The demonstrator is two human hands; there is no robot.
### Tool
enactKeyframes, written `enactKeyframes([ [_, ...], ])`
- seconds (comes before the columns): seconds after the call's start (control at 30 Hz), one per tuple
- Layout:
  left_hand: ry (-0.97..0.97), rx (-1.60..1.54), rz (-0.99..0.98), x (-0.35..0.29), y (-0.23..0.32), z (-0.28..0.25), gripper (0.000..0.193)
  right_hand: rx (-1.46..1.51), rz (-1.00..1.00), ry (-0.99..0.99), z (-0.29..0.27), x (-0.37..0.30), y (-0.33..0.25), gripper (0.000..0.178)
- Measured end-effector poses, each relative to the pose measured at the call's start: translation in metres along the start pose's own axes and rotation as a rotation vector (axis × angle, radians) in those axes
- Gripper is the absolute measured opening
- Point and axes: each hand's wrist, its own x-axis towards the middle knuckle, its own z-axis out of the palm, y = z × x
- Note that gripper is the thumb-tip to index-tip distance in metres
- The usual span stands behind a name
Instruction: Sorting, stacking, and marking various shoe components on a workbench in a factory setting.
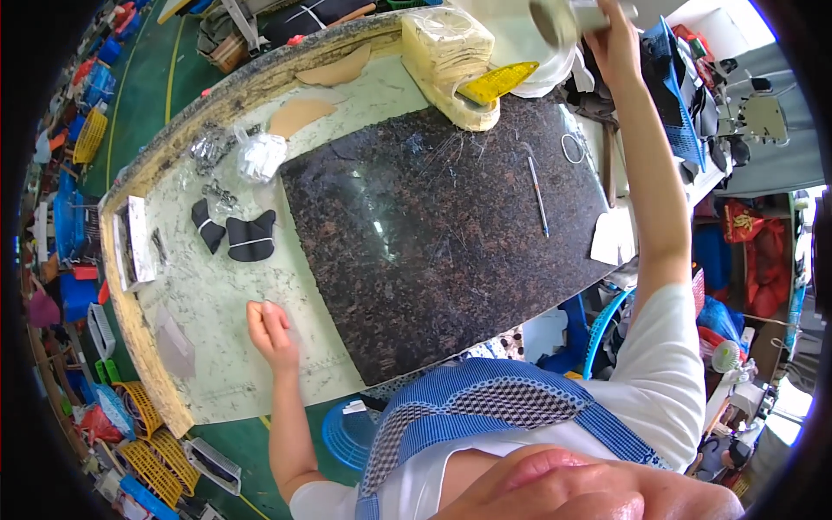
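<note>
My right hand is raised at the far right, its fingers closed on a pale cylindrical object. That object is blurred and cut by the upper edge, so its exact kind does not show. Lower left, my left hand hovers with curled fingers over the pale tabletop, and nothing shows in it. Nearest to it are two bundles of black pieces tied with white bands, a larger one and a narrow one. A dark speckled stone slab lies between my hands, with a silver pen on it.
A worn yellowish block holding a yellow scoop-like piece stands at the slab's far edge. Clear plastic bags and tan cut pieces lie far left. A raised rim borders the table. A blue basket stands right.
</note>
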Motion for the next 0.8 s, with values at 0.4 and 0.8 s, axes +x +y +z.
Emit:
enactKeyframes([
  [0.4,0.136,-0.038,-0.082,-0.025,-0.003,-0.029,0.041,-1.445,-0.159,0.038,0.127,-0.038,0.078,0.05],
  [0.8,0.329,0.108,-0.157,-0.099,-0.021,-0.1,0.041,-1.472,-0.29,-0.123,0.157,-0.006,0.061,0.053],
])
